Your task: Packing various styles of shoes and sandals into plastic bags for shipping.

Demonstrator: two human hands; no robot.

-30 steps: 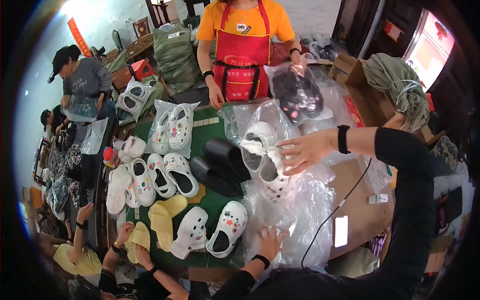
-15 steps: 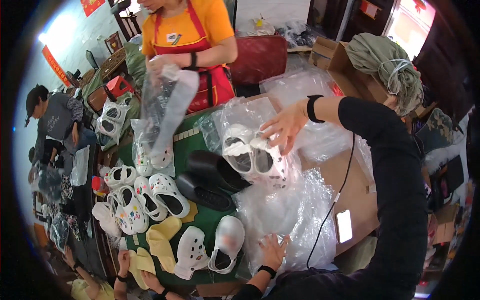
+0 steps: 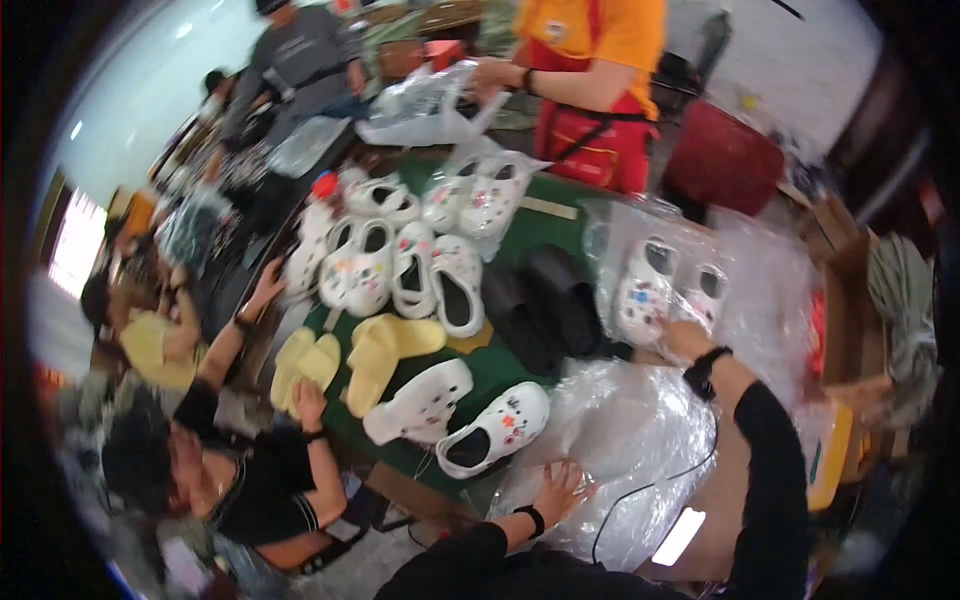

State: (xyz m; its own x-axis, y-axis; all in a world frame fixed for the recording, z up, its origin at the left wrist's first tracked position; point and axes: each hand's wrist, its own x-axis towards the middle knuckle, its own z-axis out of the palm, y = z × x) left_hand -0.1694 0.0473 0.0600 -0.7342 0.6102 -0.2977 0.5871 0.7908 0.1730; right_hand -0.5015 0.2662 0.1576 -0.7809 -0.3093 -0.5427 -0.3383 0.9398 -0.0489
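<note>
My left hand [image 3: 558, 492] lies flat with fingers spread on a pile of clear plastic bags [image 3: 640, 440] at the table's near side. My right hand [image 3: 690, 343] touches the near end of a pair of white clogs [image 3: 645, 300] with small coloured charms, which lie in a clear bag. Its fingertips are blurred and partly hidden. Left of this pair are black slides [image 3: 545, 305]. A white clog with a printed toe [image 3: 497, 428] and another white clog [image 3: 425, 402] lie nearer me, left of the bag pile.
More white clogs [image 3: 360, 265] and yellow slides [image 3: 385, 355] cover the green tabletop [image 3: 540, 225]. A co-worker [image 3: 250, 470] sits at left, one hand on slides; another in a red apron [image 3: 590, 120] handles a bag opposite. A phone [image 3: 680, 537] and black cable [image 3: 650, 485] lie near my right arm.
My view has swung left. My right hand has moved from over the bagged clogs to their near end, and the pair now lies flatter. The seated co-worker has taken one hand off the yellow slides.
</note>
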